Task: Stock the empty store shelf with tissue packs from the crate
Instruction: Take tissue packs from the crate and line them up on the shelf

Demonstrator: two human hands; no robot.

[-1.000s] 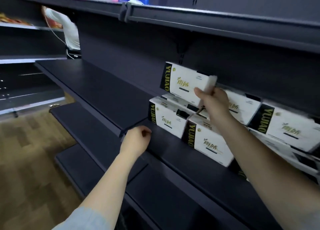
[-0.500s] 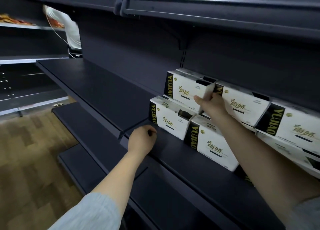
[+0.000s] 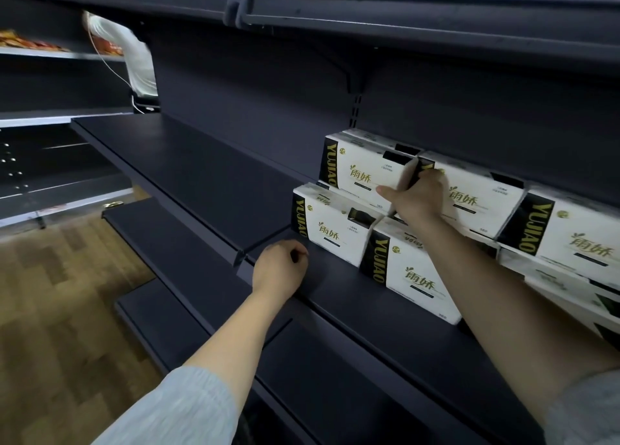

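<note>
- The dark shelf (image 3: pixel 208 176) ran bare to the left of both hands, with its front lip passing under the left hand; an upper shelf (image 3: pixel 402 11) overhung everything above the right hand and carried colourful goods too cropped to make out.
- Wood-patterned floor (image 3: pixel 60 310) lay well below and left of the left hand, beyond two lower shelves (image 3: pixel 174 260) that stepped outward.
- Tissue packs sat in two layers on the shelf, spreading rightward from the right hand. The top-left tissue pack (image 3: pixel 360 172) lay on the lower-left pack (image 3: pixel 330 229), just left of the right hand.
- A front lower pack (image 3: pixel 412 273) stood directly below the right wrist, and the forearm crossed over its top edge, hiding part of it.
- A second top pack (image 3: pixel 479 199) sat just right of the right hand, touching it, and a further pack (image 3: pixel 577 236) lay beyond that, towards the right edge.
- The right hand (image 3: pixel 419 197) grasped the right end of the top-left tissue pack, thumb across its front face and fingers tucked into the gap between that pack and its neighbour.
- The left hand (image 3: pixel 278 270) rested on the shelf's front edge, down and left of the right hand, fingers curled into a loose fist and holding nothing.
- A pale, blurred figure (image 3: pixel 131 55) stood far up and left, behind the shelving.
</note>
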